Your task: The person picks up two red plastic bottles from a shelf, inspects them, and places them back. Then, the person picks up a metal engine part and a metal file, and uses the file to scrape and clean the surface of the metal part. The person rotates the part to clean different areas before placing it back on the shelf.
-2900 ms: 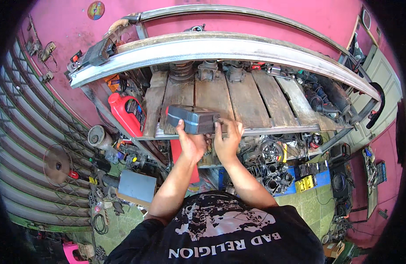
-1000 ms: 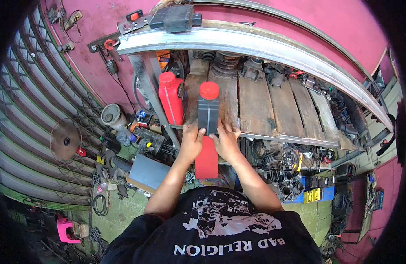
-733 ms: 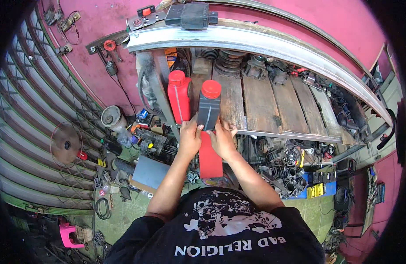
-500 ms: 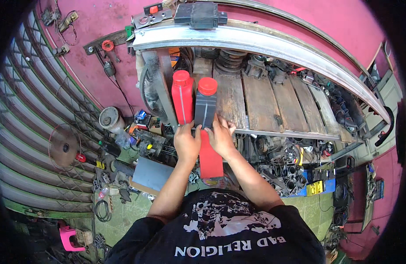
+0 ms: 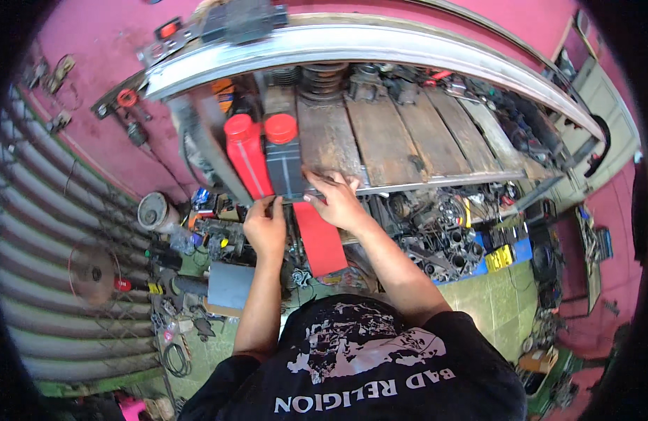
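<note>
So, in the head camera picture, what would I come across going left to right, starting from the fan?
Fan → round pale bucket → red bottle → dark bottle with a red cap → person's right hand → yellow block → black curved piece.

Dark grey bottle (image 5: 285, 168), red cap (image 5: 280, 129) on, upright at shelf (image 5: 391, 144) edge.

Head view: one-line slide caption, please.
Left hand and right hand near the base of a black bottle, upright beside a red bottle on a plank shelf.
</note>
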`<state>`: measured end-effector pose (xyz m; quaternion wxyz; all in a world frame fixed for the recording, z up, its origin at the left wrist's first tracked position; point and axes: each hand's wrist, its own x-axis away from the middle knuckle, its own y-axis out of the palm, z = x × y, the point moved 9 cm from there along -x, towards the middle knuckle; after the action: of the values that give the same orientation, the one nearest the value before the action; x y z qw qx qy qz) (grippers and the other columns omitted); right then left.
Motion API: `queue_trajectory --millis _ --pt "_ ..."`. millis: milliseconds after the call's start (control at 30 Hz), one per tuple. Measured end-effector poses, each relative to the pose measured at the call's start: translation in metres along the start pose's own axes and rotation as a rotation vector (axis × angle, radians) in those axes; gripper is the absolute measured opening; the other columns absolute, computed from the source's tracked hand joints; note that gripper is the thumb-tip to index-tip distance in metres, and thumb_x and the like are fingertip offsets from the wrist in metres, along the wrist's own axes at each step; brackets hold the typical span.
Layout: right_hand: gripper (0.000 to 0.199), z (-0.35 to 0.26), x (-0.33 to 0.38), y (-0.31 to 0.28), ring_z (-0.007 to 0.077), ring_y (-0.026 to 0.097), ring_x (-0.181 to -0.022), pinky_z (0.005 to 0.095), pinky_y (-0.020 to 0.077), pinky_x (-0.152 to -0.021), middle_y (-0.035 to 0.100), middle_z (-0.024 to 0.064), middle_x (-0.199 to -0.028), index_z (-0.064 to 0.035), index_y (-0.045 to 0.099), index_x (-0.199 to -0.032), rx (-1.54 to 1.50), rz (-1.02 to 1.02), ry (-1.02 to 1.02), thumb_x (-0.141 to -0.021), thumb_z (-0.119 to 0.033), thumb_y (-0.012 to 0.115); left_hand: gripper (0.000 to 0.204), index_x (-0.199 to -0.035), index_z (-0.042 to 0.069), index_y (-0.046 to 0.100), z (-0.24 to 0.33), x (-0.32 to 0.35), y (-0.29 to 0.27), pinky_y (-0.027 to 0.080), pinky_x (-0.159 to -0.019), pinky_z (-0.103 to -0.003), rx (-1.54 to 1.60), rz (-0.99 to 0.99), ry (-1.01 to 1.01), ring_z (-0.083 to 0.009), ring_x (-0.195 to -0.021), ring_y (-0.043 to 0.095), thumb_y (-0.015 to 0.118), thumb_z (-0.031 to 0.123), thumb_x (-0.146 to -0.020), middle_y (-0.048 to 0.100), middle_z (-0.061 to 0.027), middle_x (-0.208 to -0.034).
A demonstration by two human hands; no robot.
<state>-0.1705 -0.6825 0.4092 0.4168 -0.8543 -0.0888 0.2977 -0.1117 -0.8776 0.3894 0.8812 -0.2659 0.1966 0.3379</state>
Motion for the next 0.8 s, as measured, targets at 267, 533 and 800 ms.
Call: queue_trajectory --millis 267,533,800 --pt "0.038 0.12 0.042 -0.135 0.0273 0.058 -0.127 0.0611 0.0311 -0.107 0.075 0.0044 -0.123 -0.0225 0.074 -0.126 0.33 0.433 0.396 -0.089 -0.016 0.069 0.021 -0.106 -0.003 0.073 -0.009 0.032 0.001 0.054 -0.074 -0.036 0.102 0.028 -0.053 -0.0234 -0.079 0.068 0.075 0.014 -0.094 0.074 -0.0143 -0.092" --pt "0.028 0.203 0.07 -0.133 0.0261 0.061 -0.123 0.0696 0.0297 -0.106 0.077 0.0069 -0.103 -0.0205 0.076 -0.115 0.57 0.265 0.374 -0.09 -0.019 0.064 0.024 -0.114 -0.004 0.068 -0.012 0.081 0.03 0.049 -0.075 -0.03 0.06 -0.161 -0.077 -0.0144 -0.081 0.06 0.071 0.016 -0.101 0.071 -0.0076 -0.098" --pt "0.019 0.169 0.132 -0.156 0.0227 0.063 -0.111 0.0647 0.0318 -0.104 0.075 0.0002 -0.091 -0.0214 0.078 -0.094 0.33 0.363 0.175 -0.078 -0.014 0.07 0.02 -0.113 0.0 0.069 0.022 0.165 0.129 0.048 -0.07 -0.03 0.186 -0.506 -0.04 -0.0152 -0.08 0.059 0.07 0.014 -0.099 0.071 -0.0074 -0.097"
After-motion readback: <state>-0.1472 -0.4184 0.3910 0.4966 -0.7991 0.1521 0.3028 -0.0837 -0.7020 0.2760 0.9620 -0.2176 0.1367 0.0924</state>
